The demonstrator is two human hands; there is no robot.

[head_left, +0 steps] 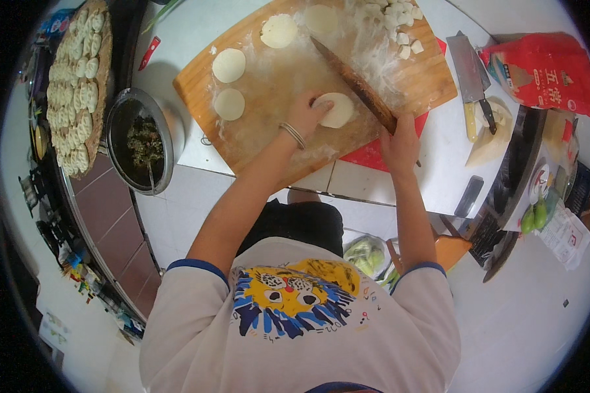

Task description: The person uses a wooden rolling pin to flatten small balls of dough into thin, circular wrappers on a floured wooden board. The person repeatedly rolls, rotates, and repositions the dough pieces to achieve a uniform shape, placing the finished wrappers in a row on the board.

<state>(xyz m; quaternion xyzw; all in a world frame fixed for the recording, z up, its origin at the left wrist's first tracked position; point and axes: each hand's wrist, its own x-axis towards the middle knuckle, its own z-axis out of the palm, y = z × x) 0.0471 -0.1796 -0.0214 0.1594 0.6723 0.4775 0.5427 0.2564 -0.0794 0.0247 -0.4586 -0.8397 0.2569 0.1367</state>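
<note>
Over the floured wooden board, my left hand pinches the left edge of a round dough wrapper, thumb on top. The wrapper lies on the board. My right hand is closed round the near end of a dark, tapered wooden rolling pin, which slants away to the far left, just right of the wrapper. Flat dough rounds lie along the board's left and far side. Small cut dough pieces are heaped at its far right.
On the left stand a metal bowl of green filling with a spoon and a round tray of dumplings. A red-handled knife lies beyond the bowl. To the right are a cleaver, another knife, a red bag and a phone.
</note>
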